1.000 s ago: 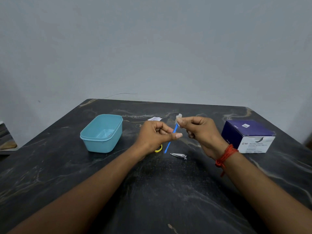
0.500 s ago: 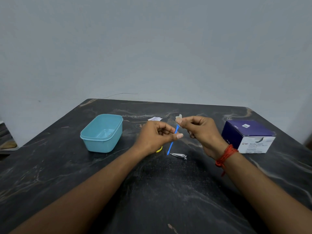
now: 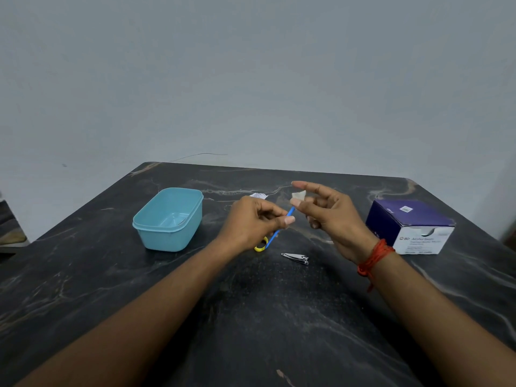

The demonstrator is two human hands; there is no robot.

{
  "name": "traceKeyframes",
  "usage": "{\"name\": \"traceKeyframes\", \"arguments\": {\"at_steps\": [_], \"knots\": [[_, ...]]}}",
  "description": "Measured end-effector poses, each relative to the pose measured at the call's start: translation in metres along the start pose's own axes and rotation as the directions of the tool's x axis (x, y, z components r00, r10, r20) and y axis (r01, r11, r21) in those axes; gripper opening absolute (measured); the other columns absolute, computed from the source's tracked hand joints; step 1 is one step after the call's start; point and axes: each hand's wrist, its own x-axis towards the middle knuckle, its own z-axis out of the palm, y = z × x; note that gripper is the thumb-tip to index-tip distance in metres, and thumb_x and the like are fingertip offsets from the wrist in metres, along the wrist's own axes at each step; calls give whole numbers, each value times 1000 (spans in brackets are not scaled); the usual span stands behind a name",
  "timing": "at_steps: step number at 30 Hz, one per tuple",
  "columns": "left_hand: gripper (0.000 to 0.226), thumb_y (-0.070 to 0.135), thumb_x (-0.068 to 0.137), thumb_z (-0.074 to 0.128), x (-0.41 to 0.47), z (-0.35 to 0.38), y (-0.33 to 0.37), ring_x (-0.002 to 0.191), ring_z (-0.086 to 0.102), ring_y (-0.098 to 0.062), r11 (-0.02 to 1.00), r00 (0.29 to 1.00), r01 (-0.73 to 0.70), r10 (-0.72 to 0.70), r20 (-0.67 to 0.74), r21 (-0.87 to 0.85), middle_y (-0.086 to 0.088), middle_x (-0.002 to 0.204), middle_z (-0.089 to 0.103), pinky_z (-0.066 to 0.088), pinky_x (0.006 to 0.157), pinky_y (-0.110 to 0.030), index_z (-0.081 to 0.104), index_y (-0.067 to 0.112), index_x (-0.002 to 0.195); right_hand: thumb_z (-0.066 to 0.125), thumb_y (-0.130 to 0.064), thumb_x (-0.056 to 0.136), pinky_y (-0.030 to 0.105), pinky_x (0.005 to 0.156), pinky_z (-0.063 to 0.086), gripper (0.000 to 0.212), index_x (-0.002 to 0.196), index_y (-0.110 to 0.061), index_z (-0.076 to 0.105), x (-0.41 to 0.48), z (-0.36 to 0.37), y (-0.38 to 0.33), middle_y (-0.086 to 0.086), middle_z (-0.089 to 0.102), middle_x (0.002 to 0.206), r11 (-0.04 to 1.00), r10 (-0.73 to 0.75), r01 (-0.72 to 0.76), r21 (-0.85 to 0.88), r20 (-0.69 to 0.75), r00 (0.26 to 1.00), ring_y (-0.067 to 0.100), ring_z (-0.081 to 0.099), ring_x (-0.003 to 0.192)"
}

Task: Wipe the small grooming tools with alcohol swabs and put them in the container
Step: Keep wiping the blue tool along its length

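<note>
My left hand (image 3: 248,222) pinches a thin blue stick tool (image 3: 275,234) above the middle of the table, the stick slanting down to the left. My right hand (image 3: 332,216) is just right of it, its thumb holding a small white alcohol swab (image 3: 298,195) with the index finger lifted off. The swab sits near the stick's upper end. A yellow ring-shaped tool (image 3: 261,245) lies under my left hand, partly hidden. A metal nail clipper (image 3: 295,258) lies on the table in front. The light blue container (image 3: 170,219) stands to the left with nothing visible inside.
A purple and white box of alcohol swabs (image 3: 410,227) stands at the right. A torn white swab wrapper (image 3: 258,195) lies behind my left hand. The dark marble table (image 3: 251,317) ends at a grey wall behind.
My right hand's fingers have spread, the index finger lifting away from the swab. The blue stick has tilted slightly lower in my left hand.
</note>
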Motion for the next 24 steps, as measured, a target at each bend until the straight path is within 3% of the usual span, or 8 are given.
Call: {"name": "traceKeyframes", "arguments": {"at_steps": [4,6,10,12,15,18,21,24], "knots": [[11,30,77,84,-1,-2,1,64,69,-11,998,1000,11,-11,-5,56,3,73,76,59,67,-33,80,23,83,82,-12,77,14,55,43,18,94,-7,76,0,2,0,-8,64,67,990,-116,109,-88,-73,991,2,51,57],[15,30,76,84,-2,-3,4,64,69,-7,995,1000,2,-2,-6,95,5,74,76,58,67,-28,81,20,86,85,-14,73,16,59,47,16,84,-8,75,1,1,0,-5,67,70,984,-146,134,-119,-101,984,5,55,62],[18,31,75,85,-4,-11,16,56,64,4,986,999,2,7,-49,168,9,69,73,50,59,-14,81,17,86,84,-16,74,17,53,45,15,82,-8,74,2,-2,-2,-5,65,64,981,-171,153,-117,-161,972,7,54,59],[19,34,76,84,-3,-24,24,58,63,2,961,996,3,22,-90,275,9,69,72,48,58,-15,81,19,87,82,-17,76,17,53,45,13,83,-10,75,2,-4,-4,-5,67,65,984,-167,151,-98,-181,969,5,55,59],[19,34,81,80,0,-59,37,69,63,-12,853,977,55,62,-204,520,3,77,72,46,64,-26,80,21,95,79,-20,78,19,54,46,12,86,-13,75,2,-7,-6,-2,73,72,993,-118,111,-49,-197,973,1,57,57],[21,30,84,78,0,-103,37,74,64,-24,742,912,218,75,-402,634,-9,81,73,45,67,-31,78,13,95,75,-21,82,20,54,46,4,85,-19,75,2,-7,-4,-6,73,70,996,-86,77,-50,-207,975,2,51,53],[25,29,78,84,-2,-136,19,78,64,-32,637,864,420,-63,-499,646,-17,81,71,47,66,-34,77,7,86,73,-17,87,19,53,44,4,84,-20,75,4,-6,0,-12,68,61,993,-75,55,-103,-205,976,5,48,51],[35,34,71,88,2,-144,-1,81,66,-31,489,865,500,-252,-434,715,-15,85,73,52,70,-36,76,4,84,74,-19,86,20,55,44,3,85,-20,76,3,-6,3,-9,70,69,993,-60,39,-112,-191,980,7,48,57]]}}
